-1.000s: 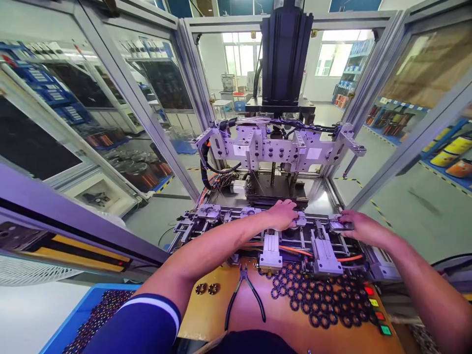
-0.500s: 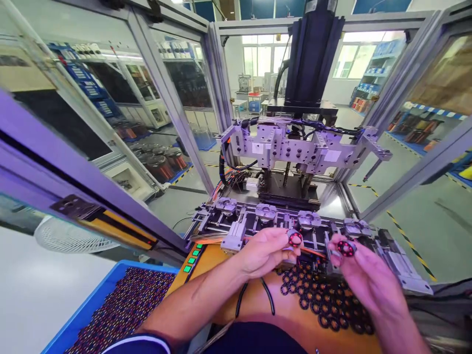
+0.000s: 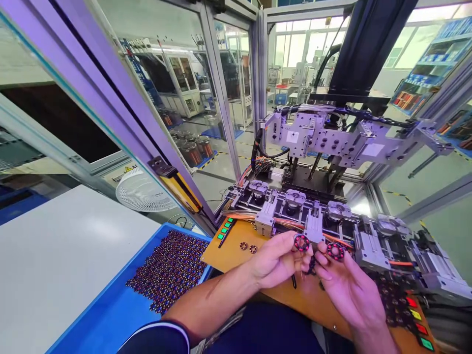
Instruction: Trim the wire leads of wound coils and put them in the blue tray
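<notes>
Left hand pinching a black ring with red segments between thumb and fingers. Right hand gripping a matching ring, same way. Hands close together, rings side by side but apart, held up over the orange-brown surface. Two loose rings on it, left of the hands, near green buttons. Dark ring cluster right of the right hand, partly hidden. Row of metal fixtures behind. Blue tray at far left, packed pile of small parts inside.
</notes>
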